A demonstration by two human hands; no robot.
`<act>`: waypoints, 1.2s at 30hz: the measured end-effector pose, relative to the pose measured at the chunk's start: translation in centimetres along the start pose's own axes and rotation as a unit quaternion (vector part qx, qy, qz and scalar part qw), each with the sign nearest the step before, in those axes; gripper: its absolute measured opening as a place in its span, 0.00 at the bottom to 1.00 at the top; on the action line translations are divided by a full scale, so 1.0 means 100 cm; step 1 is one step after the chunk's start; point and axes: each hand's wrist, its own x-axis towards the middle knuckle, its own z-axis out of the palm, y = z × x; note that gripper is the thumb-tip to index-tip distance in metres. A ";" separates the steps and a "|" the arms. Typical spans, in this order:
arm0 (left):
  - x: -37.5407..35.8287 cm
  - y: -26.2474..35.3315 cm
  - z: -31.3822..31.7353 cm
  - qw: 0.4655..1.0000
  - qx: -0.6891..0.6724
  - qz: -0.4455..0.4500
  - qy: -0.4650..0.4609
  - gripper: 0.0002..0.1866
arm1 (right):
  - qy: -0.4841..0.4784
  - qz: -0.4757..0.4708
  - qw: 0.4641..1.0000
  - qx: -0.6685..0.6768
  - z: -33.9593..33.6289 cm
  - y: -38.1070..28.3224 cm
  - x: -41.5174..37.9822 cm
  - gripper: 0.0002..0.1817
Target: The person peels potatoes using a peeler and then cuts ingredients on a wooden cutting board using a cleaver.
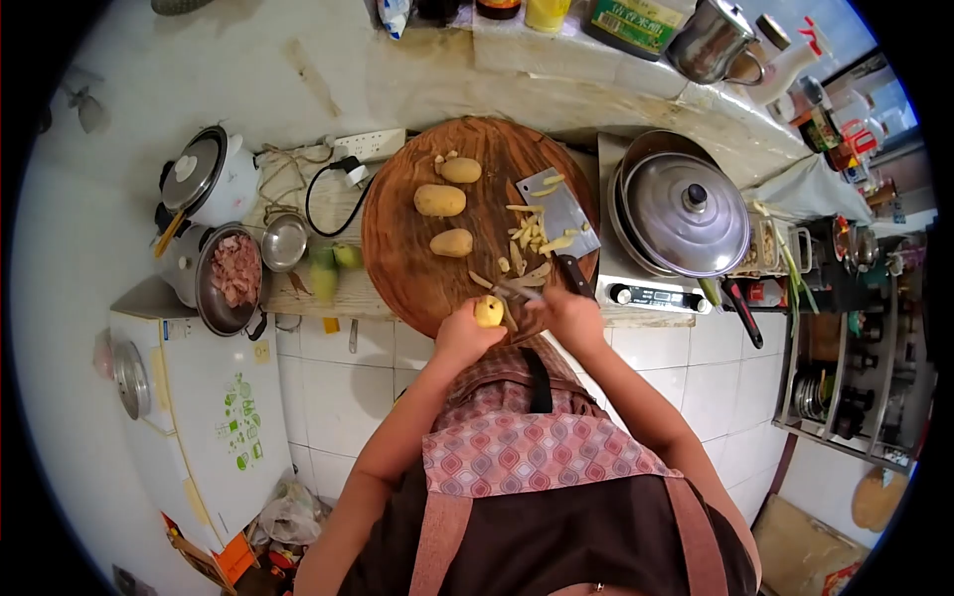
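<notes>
My left hand (469,335) is closed round a partly peeled potato (488,311) over the near edge of the round wooden chopping board (397,268). Beside it my right hand (573,320) grips a peeler (519,289), blurred by motion, with its metal end close to the potato. A strip of peel hangs between the hands. Three unpeeled potatoes, among them a large potato (440,201), lie on the board's left half. A cleaver (562,215) with a dark handle rests at the right, with pale peelings (532,234) on and beside its blade.
Right of the board, a lidded wok (686,214) sits on an induction cooker (658,295). Leftward are a pan of raw meat pieces (236,270), a small metal bowl (285,241), green vegetables (325,270) and a rice cooker (214,179). A power strip (370,145) lies behind. Bottles line the back ledge.
</notes>
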 end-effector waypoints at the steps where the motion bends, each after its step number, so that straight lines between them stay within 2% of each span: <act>1: 0.004 0.002 -0.001 0.999 0.042 -0.022 -0.005 0.37 | 0.017 -0.062 0.998 0.015 -0.003 -0.009 -0.001 0.16; 2: 0.003 0.004 0.000 0.999 0.010 -0.032 -0.011 0.37 | -0.027 -0.067 0.997 -0.025 -0.003 -0.019 -0.005 0.15; 3: 0.002 0.002 0.001 0.999 0.011 -0.033 -0.013 0.37 | -0.029 -0.064 0.997 -0.025 0.001 -0.015 -0.005 0.15; 5: 0.001 0.000 0.002 0.999 0.019 0.006 -0.025 0.37 | -0.116 0.039 0.983 -0.139 0.018 0.003 0.008 0.14; 7: -0.002 0.001 0.003 1.000 0.007 0.011 -0.017 0.37 | -0.059 0.080 0.993 -0.068 0.015 0.013 0.013 0.15; 9: 0.000 0.000 0.004 1.000 -0.017 0.013 -0.004 0.37 | -0.005 0.052 0.998 -0.029 0.007 0.006 0.008 0.16; 11: 0.007 -0.004 0.002 0.998 0.061 -0.002 -0.003 0.38 | 0.016 -0.042 0.999 0.015 -0.010 -0.015 0.004 0.18; 13: 0.000 0.005 0.002 1.000 0.030 0.008 0.004 0.38 | -0.014 -0.053 0.998 -0.025 -0.004 -0.018 0.001 0.20; 15: -0.004 0.013 -0.002 0.996 0.089 0.013 -0.005 0.37 | -0.116 0.072 0.986 -0.099 0.011 -0.004 0.012 0.22; 16: -0.005 0.020 -0.005 0.996 0.092 0.016 -0.002 0.37 | -0.125 0.070 0.983 -0.114 0.013 0.010 0.015 0.23; 17: -0.011 0.026 -0.006 0.994 0.108 0.029 0.006 0.36 | -0.076 0.098 0.991 -0.057 0.020 0.017 0.013 0.20; 19: -0.010 0.024 -0.004 0.992 0.117 0.041 0.019 0.35 | -0.038 0.094 0.995 -0.009 0.003 0.004 0.013 0.18; 21: -0.003 0.008 0.001 0.988 0.110 0.093 0.057 0.34 | -0.024 0.044 0.998 0.041 -0.010 -0.011 0.007 0.17; 23: 0.003 -0.002 0.004 0.993 0.077 0.079 0.041 0.35 | -0.027 -0.039 0.999 0.002 -0.011 -0.022 0.003 0.17; 25: 0.001 -0.004 0.006 0.997 0.048 0.061 0.023 0.35 | -0.058 0.013 0.998 -0.014 0.006 -0.011 0.003 0.20; 27: -0.003 0.003 0.008 0.996 0.079 -0.004 0.041 0.34 | -0.150 0.112 0.977 -0.107 0.008 0.009 0.016 0.23; 28: -0.005 0.006 0.007 0.997 0.061 0.020 0.051 0.34 | -0.099 0.143 0.983 -0.055 0.005 0.012 0.016 0.24; 29: -0.004 0.007 0.005 0.997 0.061 0.020 0.051 0.34 | -0.099 0.142 0.983 -0.055 0.004 0.012 0.014 0.24; 31: -0.003 0.007 0.003 0.994 0.085 0.039 0.057 0.32 | -0.059 0.082 0.995 0.008 -0.016 -0.004 0.012 0.23; 32: -0.002 0.004 0.006 0.994 0.083 0.039 0.056 0.32 | -0.026 0.009 0.998 0.062 -0.016 -0.010 0.008 0.23; 33: 0.000 0.001 0.010 0.990 0.094 0.061 0.083 0.29 | -0.034 -0.020 0.998 0.044 -0.019 -0.020 0.006 0.24; 35: 0.000 -0.006 0.016 0.985 0.106 0.083 0.107 0.27 | -0.048 0.005 0.998 0.034 -0.003 -0.016 0.006 0.25; 36: -0.003 -0.008 0.019 0.984 0.096 0.098 0.114 0.27 | -0.096 0.036 0.995 -0.018 0.004 -0.004 0.010 0.25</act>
